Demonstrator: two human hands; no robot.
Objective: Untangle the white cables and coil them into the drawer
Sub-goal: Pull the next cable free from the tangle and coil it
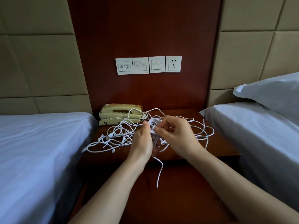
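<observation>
A: Biggest first?
B: Two beds in white sheets, left bed and right bed, with a pillow on the right one. Between them, a dark red wood panel up the wall, padded beige squares on either side.

A: Below the panel?
B: A dark wood nightstand, set between the beds. At its back left, a beige phone with a curly cord. Higher up on the panel, a row of four white switch plates, the rightmost a socket.

A: And the task's things?
B: A loose tangle of white cables sprawled over the nightstand top, from just in front of the phone across to the right edge, a few plug ends lying at the left.

A: Hands?
B: Both raised over the middle of the tangle. Left hand wrapped round a small coil of white cable, thumb up along its side, fingers mostly hidden behind it, probably curled. Right hand pinching a strand at the coil between thumb and fingertips.

A: Smallest bit?
B: One loose end hanging from below the coil, down past the nightstand's front edge.
</observation>
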